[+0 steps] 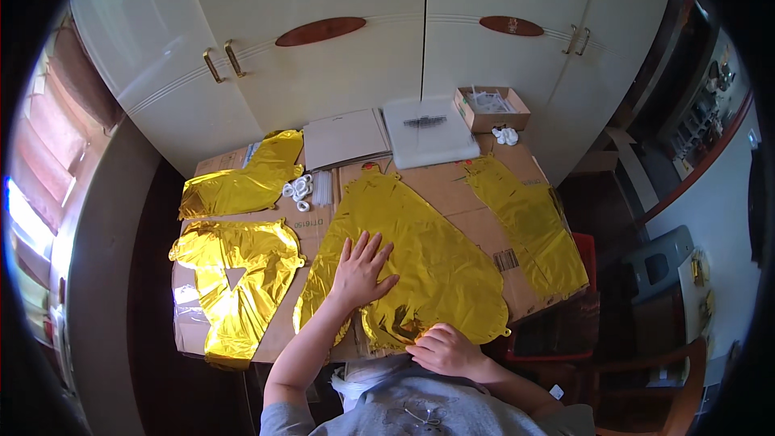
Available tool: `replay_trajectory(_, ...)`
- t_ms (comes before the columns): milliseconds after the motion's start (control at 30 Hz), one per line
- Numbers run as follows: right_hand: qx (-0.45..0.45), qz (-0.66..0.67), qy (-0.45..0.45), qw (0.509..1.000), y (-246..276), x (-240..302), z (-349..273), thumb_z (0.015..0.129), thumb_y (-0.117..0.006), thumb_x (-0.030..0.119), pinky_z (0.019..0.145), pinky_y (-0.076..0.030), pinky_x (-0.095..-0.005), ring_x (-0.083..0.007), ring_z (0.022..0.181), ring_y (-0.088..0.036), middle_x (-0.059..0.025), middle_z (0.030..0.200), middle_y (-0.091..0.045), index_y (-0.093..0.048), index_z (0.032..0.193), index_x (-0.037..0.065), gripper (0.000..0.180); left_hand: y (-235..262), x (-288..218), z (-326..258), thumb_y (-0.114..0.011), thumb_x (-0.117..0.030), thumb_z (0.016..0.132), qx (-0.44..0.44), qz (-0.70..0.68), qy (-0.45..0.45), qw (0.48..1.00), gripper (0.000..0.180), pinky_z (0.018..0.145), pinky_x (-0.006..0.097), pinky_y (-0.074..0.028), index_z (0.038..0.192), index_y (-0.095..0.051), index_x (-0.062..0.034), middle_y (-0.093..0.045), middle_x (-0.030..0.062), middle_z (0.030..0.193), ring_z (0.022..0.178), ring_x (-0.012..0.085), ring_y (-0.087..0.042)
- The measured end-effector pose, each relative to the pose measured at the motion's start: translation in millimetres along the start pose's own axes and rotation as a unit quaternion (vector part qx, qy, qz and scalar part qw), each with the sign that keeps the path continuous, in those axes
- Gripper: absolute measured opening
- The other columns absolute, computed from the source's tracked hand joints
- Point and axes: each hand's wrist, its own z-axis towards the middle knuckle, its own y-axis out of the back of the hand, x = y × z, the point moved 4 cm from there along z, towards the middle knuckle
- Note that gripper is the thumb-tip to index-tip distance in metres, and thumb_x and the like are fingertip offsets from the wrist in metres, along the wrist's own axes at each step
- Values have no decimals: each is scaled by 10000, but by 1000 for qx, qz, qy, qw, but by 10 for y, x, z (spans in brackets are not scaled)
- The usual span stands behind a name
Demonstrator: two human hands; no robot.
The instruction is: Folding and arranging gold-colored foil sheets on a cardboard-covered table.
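A large, flat gold foil balloon (pixel 436 262) lies across the middle of the cardboard-covered table. My left hand (pixel 360 274) rests palm down on its left part, fingers spread, holding nothing. At the near edge of the same balloon, my right hand (pixel 444 349) has its fingers closed on the crinkled foil rim; the fingertips are partly hidden. Left of it lies another gold foil balloon (pixel 258 274) with a triangular opening, and beyond that a bent gold foil balloon (pixel 246 182). A further gold foil balloon (pixel 537 230) stretches along the table's right side.
White ribbon rolls (pixel 297 188) sit beside a bundle of pale straws (pixel 322 188). Grey card sheets (pixel 345 137), a stack of clear plastic bags (pixel 432 133), an open box (pixel 491 119) and a white bundle (pixel 505 136) line the far edge. Cabinets (pixel 339 64) stand behind; a wooden chair (pixel 686 391) is at right.
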Motion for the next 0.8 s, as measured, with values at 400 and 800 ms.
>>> replay_trajectory(400,-13,158,-56,986,193,-96,-46,810,-743,292,865,-455,-349,-192,941,-605,-12,1005,-644,-715,1055,114,303,-38,38,0,-564,-529,868,30,-3,9,1000,685,1157,576,-172,1409,-468,-121,-407,113,1497,1422,352,-300)
replay_trajectory(800,-55,4,-210,976,372,-1401,262,874,-672,250,906,-454,-397,-251,1075,-564,-66,1088,-617,-656,1074,97,252,-33,16,1,-547,-542,878,37,0,4,999,696,1154,584,-171,1421,-456,-117,-402,110,1499,1428,353,-284)
